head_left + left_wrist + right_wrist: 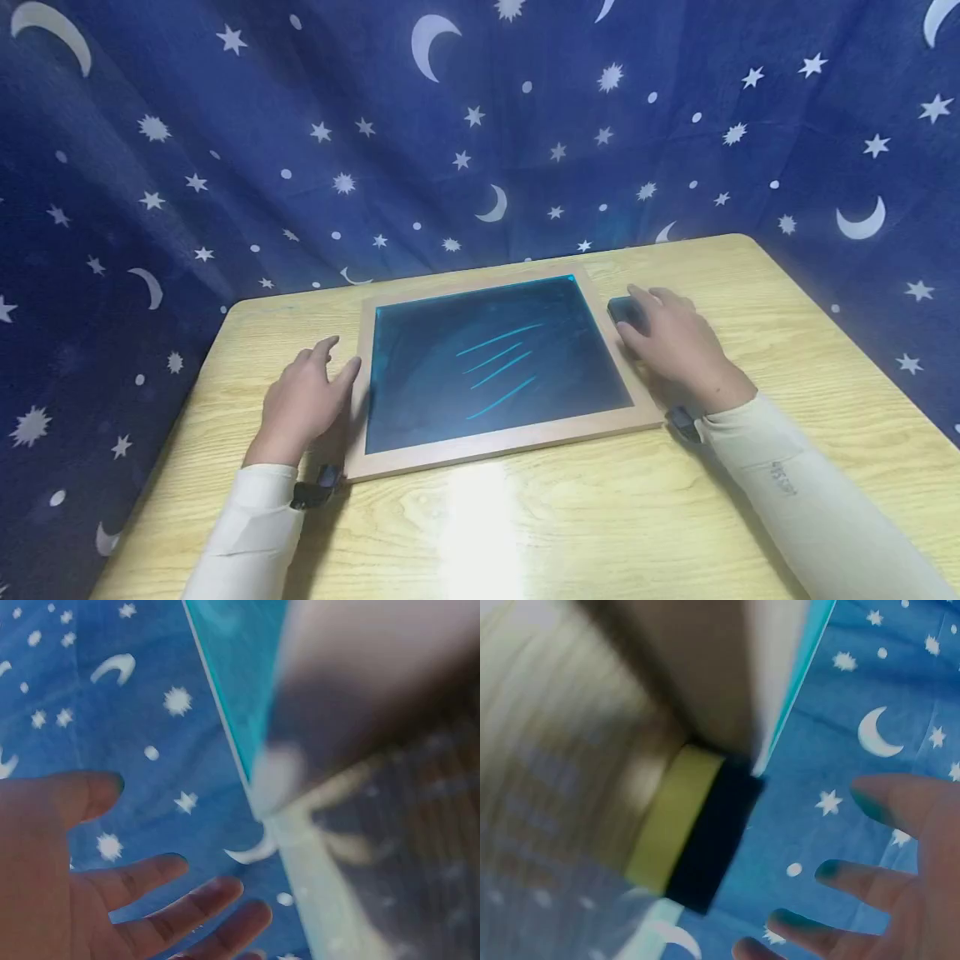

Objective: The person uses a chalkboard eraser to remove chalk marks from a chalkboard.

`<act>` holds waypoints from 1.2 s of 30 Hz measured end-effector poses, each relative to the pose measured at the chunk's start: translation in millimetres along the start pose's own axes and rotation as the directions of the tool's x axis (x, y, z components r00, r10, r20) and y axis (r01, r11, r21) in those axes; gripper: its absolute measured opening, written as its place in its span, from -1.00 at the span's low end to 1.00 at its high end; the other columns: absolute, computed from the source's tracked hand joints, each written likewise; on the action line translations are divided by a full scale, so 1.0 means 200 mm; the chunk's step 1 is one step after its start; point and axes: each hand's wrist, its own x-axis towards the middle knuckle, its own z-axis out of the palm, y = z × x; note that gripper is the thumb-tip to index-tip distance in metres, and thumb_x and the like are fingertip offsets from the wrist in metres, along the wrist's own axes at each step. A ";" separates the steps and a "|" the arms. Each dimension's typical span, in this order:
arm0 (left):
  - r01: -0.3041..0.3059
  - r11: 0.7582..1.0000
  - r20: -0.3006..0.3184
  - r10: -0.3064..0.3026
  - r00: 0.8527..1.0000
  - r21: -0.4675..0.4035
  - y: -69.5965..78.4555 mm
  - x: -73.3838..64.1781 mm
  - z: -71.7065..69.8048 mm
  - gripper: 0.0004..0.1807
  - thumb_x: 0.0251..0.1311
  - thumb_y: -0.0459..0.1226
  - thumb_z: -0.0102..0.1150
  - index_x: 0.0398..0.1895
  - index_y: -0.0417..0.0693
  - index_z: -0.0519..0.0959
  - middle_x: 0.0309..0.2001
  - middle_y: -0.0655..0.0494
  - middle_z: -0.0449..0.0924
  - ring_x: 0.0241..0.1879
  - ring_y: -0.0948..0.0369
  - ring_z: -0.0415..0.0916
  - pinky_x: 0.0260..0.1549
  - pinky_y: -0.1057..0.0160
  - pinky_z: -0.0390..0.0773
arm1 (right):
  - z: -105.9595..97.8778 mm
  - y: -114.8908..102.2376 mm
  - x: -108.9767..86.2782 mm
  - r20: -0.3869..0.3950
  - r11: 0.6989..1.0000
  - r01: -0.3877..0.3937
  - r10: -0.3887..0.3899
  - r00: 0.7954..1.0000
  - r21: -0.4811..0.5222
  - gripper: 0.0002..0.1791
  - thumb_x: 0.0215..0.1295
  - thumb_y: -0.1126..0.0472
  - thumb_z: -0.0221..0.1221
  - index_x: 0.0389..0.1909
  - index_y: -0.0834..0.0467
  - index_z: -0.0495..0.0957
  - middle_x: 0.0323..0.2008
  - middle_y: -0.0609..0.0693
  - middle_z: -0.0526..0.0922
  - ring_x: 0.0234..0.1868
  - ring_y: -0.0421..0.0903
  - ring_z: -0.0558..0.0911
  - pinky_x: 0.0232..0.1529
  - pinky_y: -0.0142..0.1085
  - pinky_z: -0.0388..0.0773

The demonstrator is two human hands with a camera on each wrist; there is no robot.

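Note:
A blackboard (420,375) in a light wooden frame lies on the table, with several slanting blue chalk lines (501,397) near its middle. My left hand (303,404) is beside the frame's left edge, its fingers spread and holding nothing; these fingers (154,877) also show in the left wrist view. To the right of the board sits a board eraser (625,311), a block with a yellow layer and a black layer in the right wrist view. My right hand (677,346) reaches over it with parted fingers. In the right wrist view a gap separates the fingers from the eraser.
The pale wood-grain table (600,508) has rounded far corners. A blue curtain (420,200) with white moons and stars hangs behind and along both sides. Bands with small dark devices (315,492) are on both wrists. Light glares off the table's near part.

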 end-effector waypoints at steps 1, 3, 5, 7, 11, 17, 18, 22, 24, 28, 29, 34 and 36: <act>0.015 1.000 0.016 -0.014 1.000 -0.024 -0.02 0.01 0.00 -0.24 0.50 0.17 -0.25 0.52 -0.17 0.17 0.29 -0.39 0.42 0.20 -0.33 0.45 -0.03 -0.33 0.51 | 0.00 0.02 0.00 0.015 1.000 -0.013 0.013 1.000 0.004 -0.30 0.49 -0.06 0.01 0.51 0.20 0.18 0.39 0.42 0.29 0.31 0.53 0.30 0.20 0.42 0.31; 0.048 0.996 0.061 -0.043 0.997 -0.078 -0.05 0.03 0.01 -0.23 0.51 0.17 -0.29 0.53 -0.19 0.15 0.25 -0.38 0.46 0.18 -0.30 0.48 -0.05 -0.28 0.54 | 0.01 0.06 0.00 0.040 0.999 -0.030 0.029 0.999 0.011 -0.29 0.50 -0.10 -0.01 0.51 0.21 0.18 0.39 0.43 0.28 0.32 0.53 0.30 0.21 0.43 0.31; 0.068 0.990 0.109 -0.055 0.993 -0.125 -0.09 0.04 0.03 -0.22 0.51 0.18 -0.32 0.54 -0.20 0.12 0.23 -0.40 0.47 0.15 -0.29 0.50 -0.07 -0.24 0.55 | 0.02 0.09 0.00 0.065 0.999 -0.039 0.037 0.997 0.023 -0.27 0.51 -0.13 -0.02 0.51 0.22 0.17 0.38 0.45 0.28 0.32 0.54 0.28 0.22 0.44 0.30; 0.074 0.983 0.152 -0.048 0.987 -0.166 -0.13 0.05 0.04 -0.22 0.52 0.17 -0.32 0.54 -0.22 0.11 0.21 -0.41 0.49 0.13 -0.28 0.51 -0.06 -0.22 0.55 | 0.03 0.11 0.01 0.092 0.998 -0.046 0.043 0.995 0.032 -0.23 0.50 -0.17 -0.02 0.52 0.23 0.15 0.38 0.46 0.28 0.33 0.54 0.28 0.22 0.44 0.29; 0.059 0.973 0.213 -0.010 0.977 -0.224 -0.19 0.05 0.09 -0.26 0.54 0.11 -0.28 0.53 -0.24 0.12 0.21 -0.42 0.48 0.16 -0.27 0.50 0.05 -0.24 0.53 | 0.05 0.12 0.01 0.153 0.997 -0.048 0.040 0.987 0.052 -0.15 0.45 -0.19 0.06 0.54 0.24 0.10 0.36 0.49 0.29 0.34 0.52 0.29 0.25 0.42 0.29; 0.044 0.966 0.226 0.015 0.974 -0.254 -0.21 0.06 0.15 -0.28 0.53 0.10 -0.20 0.51 -0.22 0.17 0.31 -0.44 0.40 0.28 -0.29 0.42 0.18 -0.26 0.47 | 0.06 0.13 0.01 0.189 0.998 -0.038 0.026 0.982 0.057 -0.11 0.42 -0.20 0.10 0.52 0.31 0.11 0.33 0.54 0.29 0.32 0.52 0.31 0.28 0.39 0.29; 0.044 0.966 0.228 0.016 0.973 -0.256 -0.21 0.06 0.15 -0.28 0.53 0.10 -0.19 0.51 -0.21 0.17 0.32 -0.43 0.40 0.29 -0.30 0.41 0.19 -0.26 0.47 | 0.06 0.14 0.01 0.191 0.998 -0.037 0.025 0.981 0.058 -0.11 0.43 -0.20 0.10 0.52 0.32 0.12 0.33 0.55 0.30 0.32 0.52 0.31 0.29 0.39 0.28; 0.045 0.962 0.234 0.019 0.972 -0.268 -0.20 0.06 0.16 -0.30 0.52 0.09 -0.16 0.51 -0.20 0.19 0.34 -0.42 0.38 0.32 -0.29 0.38 0.23 -0.25 0.44 | 0.07 0.15 0.01 0.198 0.998 -0.035 0.023 0.980 0.058 -0.15 0.45 -0.17 0.07 0.51 0.33 0.13 0.34 0.54 0.29 0.34 0.51 0.30 0.32 0.37 0.25; 0.041 0.962 0.235 0.025 0.972 -0.271 -0.20 0.06 0.16 -0.30 0.52 0.09 -0.15 0.51 -0.18 0.19 0.35 -0.42 0.37 0.33 -0.29 0.37 0.24 -0.26 0.43 | 0.07 0.16 0.00 0.195 0.998 -0.035 0.024 0.981 0.056 -0.17 0.46 -0.15 0.06 0.51 0.32 0.12 0.35 0.53 0.29 0.35 0.50 0.29 0.33 0.36 0.24; 0.031 0.963 0.231 0.033 0.973 -0.269 -0.19 0.05 0.16 -0.29 0.51 0.11 -0.15 0.50 -0.17 0.20 0.33 -0.40 0.40 0.32 -0.27 0.39 0.21 -0.24 0.45 | 0.07 0.17 -0.01 0.193 0.998 -0.029 0.019 0.981 0.052 -0.20 0.47 -0.10 0.06 0.52 0.30 0.12 0.33 0.52 0.30 0.33 0.50 0.32 0.30 0.36 0.28; 0.031 0.963 0.231 0.033 0.972 -0.268 -0.19 0.05 0.16 -0.30 0.51 0.10 -0.15 0.50 -0.17 0.20 0.32 -0.40 0.41 0.31 -0.27 0.40 0.20 -0.23 0.46 | 0.06 0.17 -0.02 0.197 0.998 -0.028 0.017 0.980 0.050 -0.20 0.47 -0.10 0.06 0.52 0.29 0.11 0.33 0.53 0.30 0.32 0.50 0.33 0.29 0.37 0.29; 0.030 0.963 0.226 0.032 0.974 -0.268 -0.18 0.05 0.17 -0.31 0.52 0.07 -0.13 0.50 -0.19 0.20 0.27 -0.40 0.46 0.25 -0.25 0.46 0.13 -0.20 0.52 | 0.06 0.17 -0.02 0.204 0.999 -0.023 0.015 0.979 0.035 -0.20 0.47 -0.10 0.05 0.54 0.27 0.10 0.32 0.53 0.30 0.29 0.51 0.35 0.24 0.39 0.32; 0.027 0.963 0.221 0.034 0.975 -0.267 -0.18 0.05 0.18 -0.31 0.52 0.07 -0.13 0.49 -0.20 0.21 0.24 -0.38 0.49 0.22 -0.24 0.49 0.09 -0.17 0.55 | 0.06 0.17 -0.02 0.200 0.999 -0.024 0.016 0.980 0.034 -0.20 0.46 -0.10 0.06 0.54 0.26 0.10 0.32 0.52 0.31 0.28 0.50 0.36 0.23 0.39 0.34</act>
